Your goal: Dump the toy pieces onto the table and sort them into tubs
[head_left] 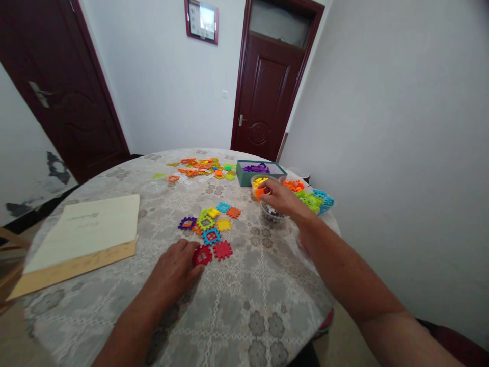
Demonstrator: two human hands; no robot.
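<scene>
My left hand (178,265) rests on the tablecloth with its thumb and fingers closed at the left edge of a red window tile (204,256), a notched plastic building piece. Just right of it lies a solid red tile (222,250). Beyond them is a small cluster with a blue window tile (211,236), a purple frame tile (187,223), a lime tile (206,222) and a yellow tile (223,225). My right hand (278,198) reaches over the clear tubs, pinching an orange tile (260,193) beside a tub of yellow pieces (261,181).
A green box (244,177) with purple pieces stands behind the tubs. Orange, lime (311,201) and blue pieces sit farther right. A pile of mixed tiles (206,167) lies at the back. Paper on a board (87,229) covers the table's left side.
</scene>
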